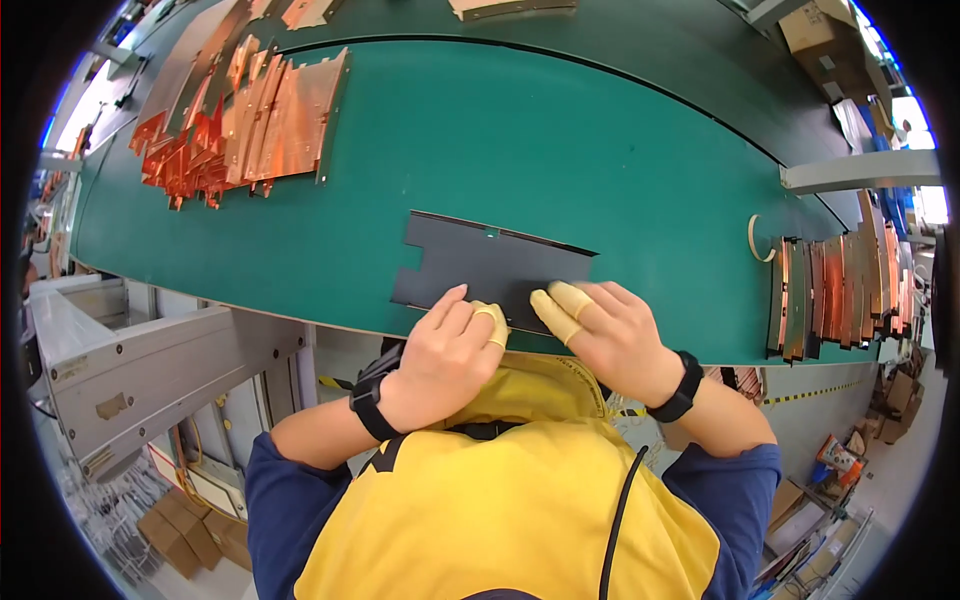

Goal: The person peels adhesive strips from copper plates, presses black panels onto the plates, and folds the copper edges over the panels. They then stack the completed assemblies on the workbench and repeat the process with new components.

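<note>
A flat dark grey panel (465, 262) with notches in its left end lies on the green tabletop in front of me. My left hand (450, 348) is at its near edge, fingers bent around that edge. Over the panel's near right part, my right hand (612, 325) presses bent fingers together against the surface; anything pinched between them is too small to see. Pale yellow finger cots cover some fingertips of both hands. The panel's near right corner is hidden under the right hand.
Several copper-coloured bent sheets (285, 120) are piled at the far left. At the right end stands a row of similar upright plates (830, 285), beside a pale tape ring (757, 238). A grey metal arm (860, 170) reaches in at the right.
</note>
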Demonstrator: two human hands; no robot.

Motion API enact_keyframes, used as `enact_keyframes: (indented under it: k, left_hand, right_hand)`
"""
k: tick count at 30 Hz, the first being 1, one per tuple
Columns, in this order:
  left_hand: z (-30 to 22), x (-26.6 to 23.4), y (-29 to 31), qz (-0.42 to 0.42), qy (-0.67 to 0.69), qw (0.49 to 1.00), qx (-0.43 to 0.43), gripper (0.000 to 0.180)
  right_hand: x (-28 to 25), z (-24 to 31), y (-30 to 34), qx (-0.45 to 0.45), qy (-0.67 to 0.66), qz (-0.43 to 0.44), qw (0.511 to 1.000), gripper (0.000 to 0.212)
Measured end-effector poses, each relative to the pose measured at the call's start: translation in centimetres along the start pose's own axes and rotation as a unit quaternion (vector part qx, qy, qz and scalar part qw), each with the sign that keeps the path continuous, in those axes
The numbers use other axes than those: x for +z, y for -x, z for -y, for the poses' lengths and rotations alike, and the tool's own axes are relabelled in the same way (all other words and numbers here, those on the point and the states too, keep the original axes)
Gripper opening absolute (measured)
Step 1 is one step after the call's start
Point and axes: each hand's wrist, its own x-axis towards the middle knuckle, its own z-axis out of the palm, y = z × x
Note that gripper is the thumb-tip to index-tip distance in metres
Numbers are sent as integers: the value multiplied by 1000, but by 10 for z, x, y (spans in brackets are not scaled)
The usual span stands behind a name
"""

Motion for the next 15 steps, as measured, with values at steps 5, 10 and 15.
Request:
enact_keyframes:
  k: [5, 10, 15]
  left_hand:
    - [36, -45, -7, 78, 80, 991, -79, 33]
    - [92, -52, -19, 163, 20, 985, 59, 51]
    - [85, -55, -32, 312, -96, 945, 21, 61]
  right_hand:
    - [-1, -14, -8, -12, -132, 108, 985, 54]
    - [-14, -1, -20, 2, -95, 143, 985, 60]
    - [-13, 0, -19, -17, -60, 147, 987, 61]
